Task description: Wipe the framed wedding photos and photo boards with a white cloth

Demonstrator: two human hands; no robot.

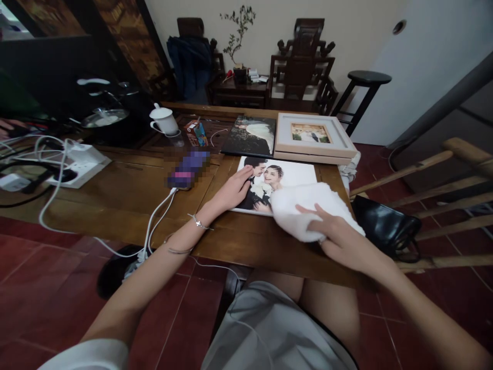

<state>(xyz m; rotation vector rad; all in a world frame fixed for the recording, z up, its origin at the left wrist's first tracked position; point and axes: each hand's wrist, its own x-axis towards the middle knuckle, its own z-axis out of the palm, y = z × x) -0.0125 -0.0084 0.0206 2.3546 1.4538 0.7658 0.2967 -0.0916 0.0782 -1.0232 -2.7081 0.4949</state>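
A wedding photo album (pixel 250 204) lies flat near the table's front edge, its cover showing a couple. My left hand (pixel 234 191) rests on the album's left side with its fingers stretched out. In my right hand (pixel 334 234) is a white fluffy cloth (pixel 296 203), bunched up over the album's lower right part and hiding it. Right behind the album lie a dark wedding picture panel (pixel 250 134) and a pale box with a framed photo (pixel 314 134) in its lid.
A phone (pixel 188 169) with white charging cables lies left of the album. Beyond it stand a lidded white cup (pixel 165 121) and a small box (pixel 196 133). At the far left are a power strip (pixel 82 163) and a pot (pixel 103 123). A black bag (pixel 385 223) sits on a wooden chair (pixel 435 169).
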